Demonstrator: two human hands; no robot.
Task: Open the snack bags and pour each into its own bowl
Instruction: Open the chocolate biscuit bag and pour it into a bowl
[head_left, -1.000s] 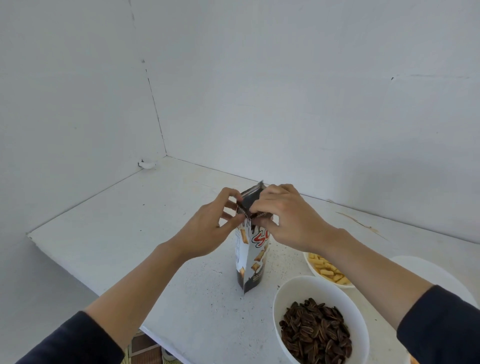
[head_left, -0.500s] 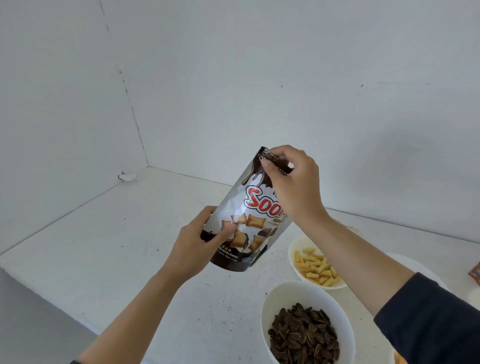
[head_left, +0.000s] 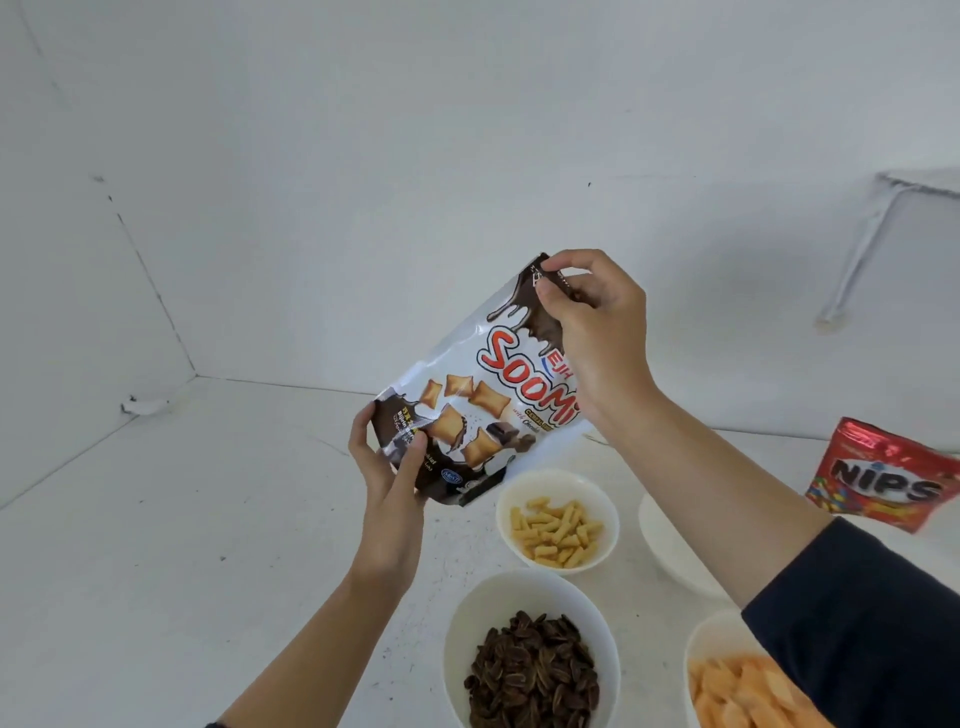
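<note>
A white and brown Soomi snack bag (head_left: 467, 395) is held tilted in the air above the table. My left hand (head_left: 387, 467) grips its bottom corner, and my right hand (head_left: 592, 332) pinches its top edge. Below stand white bowls: one with yellow sticks (head_left: 557, 522), one with dark seeds (head_left: 530, 654), one with orange chips (head_left: 737, 680), and one (head_left: 670, 545) mostly hidden behind my right forearm. A red Nips bag (head_left: 883, 475) stands at the right.
The white table (head_left: 182, 545) sits in a corner of white walls, with bare surface at the left. A white bracket (head_left: 878, 234) hangs on the wall at the upper right.
The bag stood on the table with both hands at its top; now it is lifted and tilted, my left hand at its bottom. The view has shifted right, showing the Nips bag.
</note>
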